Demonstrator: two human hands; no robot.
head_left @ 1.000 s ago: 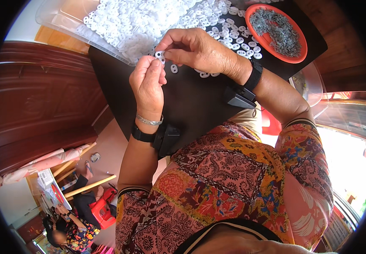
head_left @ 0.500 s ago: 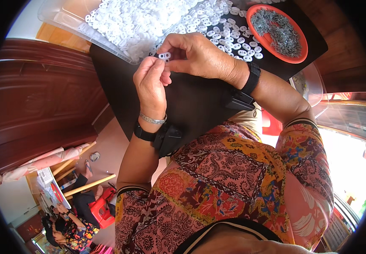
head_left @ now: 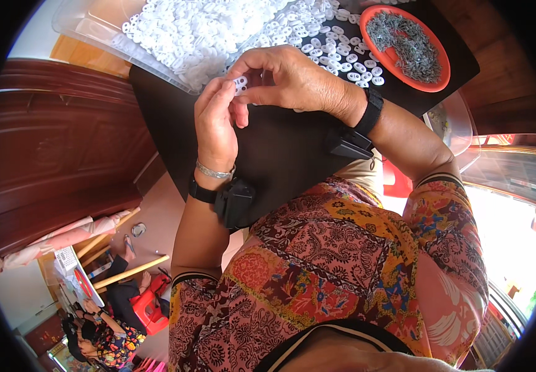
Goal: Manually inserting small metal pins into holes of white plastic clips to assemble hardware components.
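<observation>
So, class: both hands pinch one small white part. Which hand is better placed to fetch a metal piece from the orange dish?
Probably the right hand: the orange dish lies on its side, while the left hand is farther off and could hold the white part.

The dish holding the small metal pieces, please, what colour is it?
Orange-red dish, head view.

Left hand (head_left: pixel 215 124) and right hand (head_left: pixel 292 80) meet above a black mat (head_left: pixel 292 155), fingertips pinching one small white plastic piece (head_left: pixel 240 84) between them. A heap of white plastic pieces (head_left: pixel 199 31) lies beyond. An orange dish (head_left: pixel 438 77) holds grey metal parts (head_left: pixel 407 43).
</observation>
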